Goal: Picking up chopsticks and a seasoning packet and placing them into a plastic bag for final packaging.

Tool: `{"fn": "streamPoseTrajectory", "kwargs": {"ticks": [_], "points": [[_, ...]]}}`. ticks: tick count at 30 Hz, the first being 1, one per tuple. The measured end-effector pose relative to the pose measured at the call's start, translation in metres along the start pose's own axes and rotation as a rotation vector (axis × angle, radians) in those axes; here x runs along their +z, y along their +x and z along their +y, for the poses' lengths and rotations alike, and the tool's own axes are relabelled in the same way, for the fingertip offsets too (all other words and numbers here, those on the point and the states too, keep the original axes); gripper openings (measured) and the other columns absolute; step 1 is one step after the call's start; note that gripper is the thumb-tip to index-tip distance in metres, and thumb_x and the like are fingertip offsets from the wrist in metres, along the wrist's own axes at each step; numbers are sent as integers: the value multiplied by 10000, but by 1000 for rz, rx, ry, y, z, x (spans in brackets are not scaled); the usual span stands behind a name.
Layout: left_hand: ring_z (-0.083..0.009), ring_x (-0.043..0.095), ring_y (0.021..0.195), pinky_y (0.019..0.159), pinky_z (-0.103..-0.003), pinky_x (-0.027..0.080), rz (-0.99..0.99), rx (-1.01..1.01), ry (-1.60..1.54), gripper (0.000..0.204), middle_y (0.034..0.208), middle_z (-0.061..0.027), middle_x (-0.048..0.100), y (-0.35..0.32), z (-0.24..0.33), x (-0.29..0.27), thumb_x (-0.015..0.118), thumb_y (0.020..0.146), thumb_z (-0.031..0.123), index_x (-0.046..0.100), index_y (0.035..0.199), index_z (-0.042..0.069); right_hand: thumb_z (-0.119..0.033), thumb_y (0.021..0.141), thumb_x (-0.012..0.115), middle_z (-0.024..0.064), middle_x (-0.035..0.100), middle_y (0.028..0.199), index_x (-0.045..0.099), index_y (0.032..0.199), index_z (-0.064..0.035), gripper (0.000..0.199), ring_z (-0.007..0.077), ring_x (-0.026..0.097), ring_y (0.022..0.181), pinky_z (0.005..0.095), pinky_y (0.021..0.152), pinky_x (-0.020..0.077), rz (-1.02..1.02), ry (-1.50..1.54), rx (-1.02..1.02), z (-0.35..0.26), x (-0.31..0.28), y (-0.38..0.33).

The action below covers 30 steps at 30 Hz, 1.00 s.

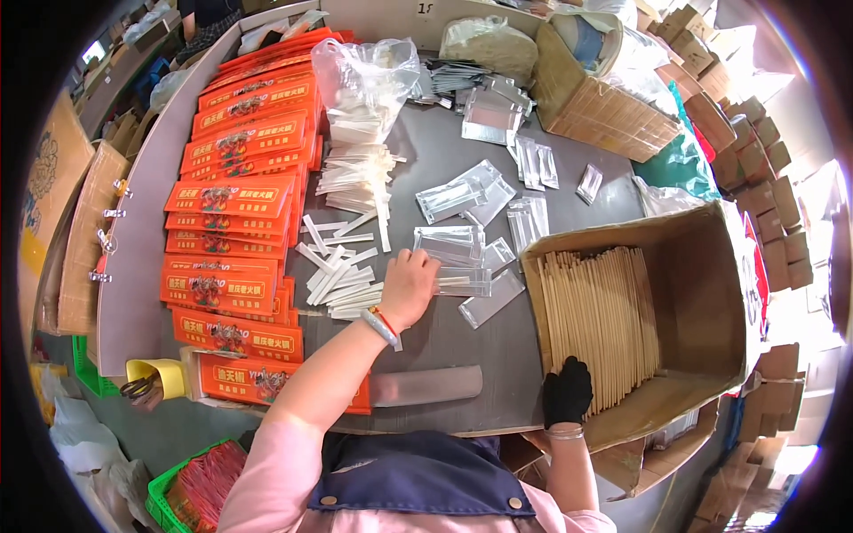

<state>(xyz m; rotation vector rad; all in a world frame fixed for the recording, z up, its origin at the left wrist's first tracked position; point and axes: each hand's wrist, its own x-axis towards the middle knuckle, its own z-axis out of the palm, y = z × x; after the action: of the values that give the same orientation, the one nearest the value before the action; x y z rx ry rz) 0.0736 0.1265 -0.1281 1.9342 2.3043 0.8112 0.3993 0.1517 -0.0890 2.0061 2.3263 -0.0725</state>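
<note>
Sticks (600, 315): in box (702, 311), 3 o'clock from left hand (409, 286); some near ends hidden | Gloved right hand (566, 392): fingers indistinct, grip indiscernible, forearm from 6 o'clock | Left hand: curled at clear sleeves (450, 242), fingertips obscured, pinch indiscernible, forearm from 7 o'clock

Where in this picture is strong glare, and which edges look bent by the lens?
Head view: white glare washes out patches near the stacked brown cardboard boxes at right; smaller reflections shine on the clear flat plastic sleeves; the pale grey table wall at left appears bowed.
</note>
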Motion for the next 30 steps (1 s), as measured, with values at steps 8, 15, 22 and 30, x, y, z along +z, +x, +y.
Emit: {"fn": "streamPoseTrajectory", "kwargs": {"ticks": [8,15,22,30], "points": [[-279,620,727,707,-429,473,-317,-194,-408,225,725,-80,625,-15,13,-43,785,712,144,636,862,68,-216,776,706,147,607,919,564,919,-61,255,330,635,887,451,754,524,-3,-136,-51,-9,-6,2],[-267,605,917,827,-404,457,-485,-46,-157,316,897,-49,659,-122,27,-90,845,627,238,672,862,119,-203,812,676,161,617,975,560,991,-45,266,339,630,923,444,765,519,-10,-201,-87,-7,-2,10],[-296,488,1113,939,-440,396,-291,-126,-155,643,1155,-78,565,-159,18,-130,883,571,268,656,1147,98,-131,854,591,166,647,884,666,1014,-44,197,372,626,829,461,735,493,-158,385,-411,-12,-67,-9],[-297,480,1131,972,-430,395,-269,-65,-177,670,1185,-83,556,-165,22,-102,877,564,265,643,1155,56,-219,817,688,136,639,785,714,1023,-154,218,356,628,744,457,675,513,-238,406,-938,-79,13,-24]]}}
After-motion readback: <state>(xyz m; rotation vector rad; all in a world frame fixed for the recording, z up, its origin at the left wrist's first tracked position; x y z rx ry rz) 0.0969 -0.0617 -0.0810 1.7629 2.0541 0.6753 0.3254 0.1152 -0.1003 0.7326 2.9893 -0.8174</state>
